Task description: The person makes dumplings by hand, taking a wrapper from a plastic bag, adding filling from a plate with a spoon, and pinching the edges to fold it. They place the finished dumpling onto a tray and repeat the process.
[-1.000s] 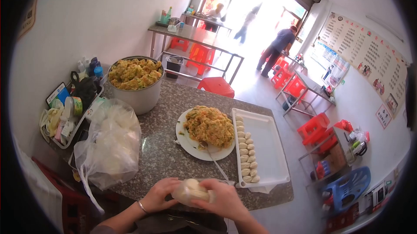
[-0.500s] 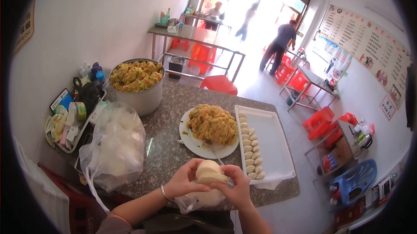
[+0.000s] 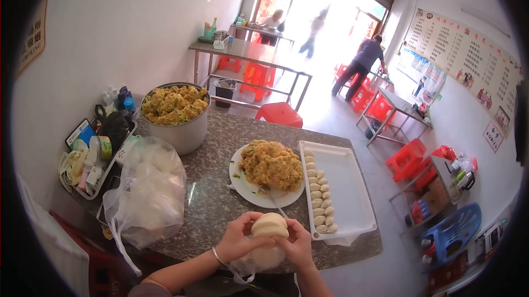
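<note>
Between my left hand (image 3: 239, 237) and my right hand (image 3: 297, 244) is a stack of round, pale dough wrappers (image 3: 270, 225), gripped from both sides. Just below it lies a clear plastic bag (image 3: 259, 258) with pale rounds inside, partly hidden by my hands. Beyond the hands, a white plate (image 3: 246, 190) carries a mound of orange-green filling (image 3: 271, 165) and a utensil with its handle toward me. To the right, a white tray (image 3: 350, 187) holds rows of folded dumplings (image 3: 319, 195) along its left side.
A large pot (image 3: 182, 131) of filling stands at the back left, with a bulky plastic bag (image 3: 151, 192) before it. A basket of small items (image 3: 91, 178) sits at far left. Beyond are tables, red stools (image 3: 278, 114) and several people, one leaning over a table (image 3: 363, 63).
The wrapper stack is tilted differently and sits more evenly between both hands. The view has shifted slightly, so the table appears lower. The leaning person's arm reaches further right.
</note>
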`<state>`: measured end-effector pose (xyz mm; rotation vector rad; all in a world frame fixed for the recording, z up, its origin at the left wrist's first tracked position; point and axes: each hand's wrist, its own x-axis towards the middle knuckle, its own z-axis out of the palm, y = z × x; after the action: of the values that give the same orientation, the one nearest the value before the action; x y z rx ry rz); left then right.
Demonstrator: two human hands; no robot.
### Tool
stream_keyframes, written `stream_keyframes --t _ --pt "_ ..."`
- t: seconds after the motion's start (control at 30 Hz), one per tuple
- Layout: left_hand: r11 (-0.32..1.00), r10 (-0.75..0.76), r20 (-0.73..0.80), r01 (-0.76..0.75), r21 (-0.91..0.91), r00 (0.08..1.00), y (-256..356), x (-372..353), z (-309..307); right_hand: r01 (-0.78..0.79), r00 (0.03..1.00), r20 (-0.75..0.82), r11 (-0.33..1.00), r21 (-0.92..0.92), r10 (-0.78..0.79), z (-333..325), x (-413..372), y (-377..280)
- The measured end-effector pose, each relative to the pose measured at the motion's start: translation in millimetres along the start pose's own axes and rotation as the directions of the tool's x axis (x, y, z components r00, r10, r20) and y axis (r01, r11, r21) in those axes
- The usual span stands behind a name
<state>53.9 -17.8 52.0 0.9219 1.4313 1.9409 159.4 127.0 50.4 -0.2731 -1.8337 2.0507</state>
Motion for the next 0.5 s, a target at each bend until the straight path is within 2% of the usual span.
stream_keyframes --t 0.03,0.17,0.23,0.37,0.43,0.47,0.5 --pt "0.998 -0.064 -0.009 0.064 -0.025 0.998 -2 1 -1 -0.024 1.000 -0.002 0.999 0.033 0.024 1 0 0" --pt "0.995 -0.065 0.032 0.067 -0.068 0.997 -2 0 -7 -0.013 0.997 0.081 0.993 0.119 0.004 -5 1 2" --pt "0.993 -0.119 0.066 0.119 0.006 0.991 0 0 -9 0.015 0.995 0.098 0.992 -0.123 -0.003 -9 1 3" --pt "0.987 -0.145 0.069 0.140 0.075 0.987 4 -1 -7 -0.028 0.996 0.081 0.997 -0.072 0.033 -6 -2 -2" --pt "0.996 -0.034 0.025 0.036 -0.076 0.999 -2 -1 -3 -0.011 1.000 0.012 1.000 -0.024 0.011 -1 -3 -2" --pt "0.996 -0.037 0.024 0.039 -0.076 0.999 -2 -1 2 -0.013 1.000 0.012 1.000 -0.023 0.014 0 -3 -1" --pt "0.983 -0.023 -0.016 0.020 -0.184 1.000 -1 -2 7 0.007 1.000 -0.020 1.000 -0.004 -0.008 2 -3 -1"
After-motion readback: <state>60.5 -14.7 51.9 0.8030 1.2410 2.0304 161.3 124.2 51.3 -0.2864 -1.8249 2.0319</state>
